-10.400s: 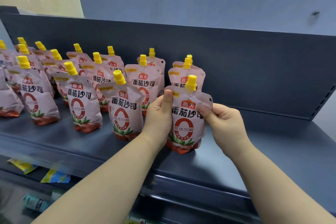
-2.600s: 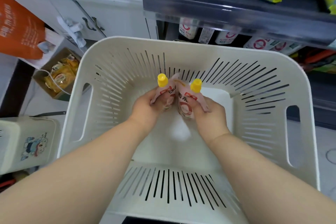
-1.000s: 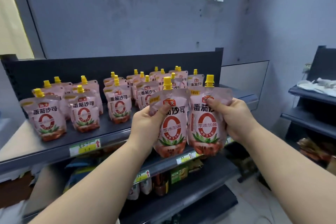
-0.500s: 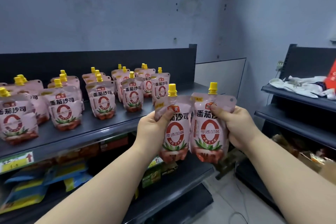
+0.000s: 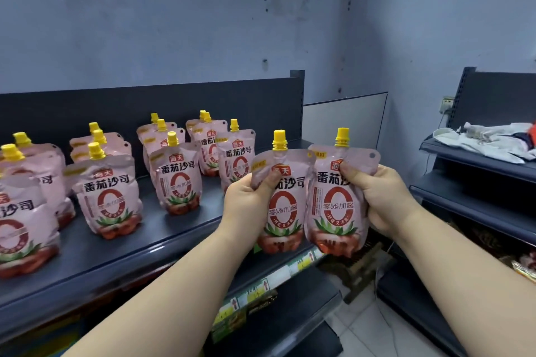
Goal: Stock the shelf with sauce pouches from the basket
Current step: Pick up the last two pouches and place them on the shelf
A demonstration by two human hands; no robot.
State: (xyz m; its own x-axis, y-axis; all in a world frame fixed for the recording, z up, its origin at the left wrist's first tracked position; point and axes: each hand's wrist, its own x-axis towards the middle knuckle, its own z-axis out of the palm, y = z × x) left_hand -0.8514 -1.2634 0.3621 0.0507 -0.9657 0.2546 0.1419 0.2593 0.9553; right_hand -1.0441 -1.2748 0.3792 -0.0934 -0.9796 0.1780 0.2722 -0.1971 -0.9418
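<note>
- Pouches are being held as a pair: the left pouch and the right pouch are hanging upright, caps up and edges touching, in front of the shelf's right end, and neither is resting on it yet.
- The left hand is gripping the left pouch from its outer side, thumb pressing into the front. The right hand is clamping the right pouch in the same way.
- The shelf is carrying rows of stocked pouches, all standing with labels facing out and filling its left and middle.
- Only a strip at the right end, behind the held pair, is looking free, so the job is seemingly nearing its end, with this pair waiting to be stood there.
- The basket is lying out of view, so I cannot tell how many are waiting in it.
- Farther right, a second rack is holding a cloth.
</note>
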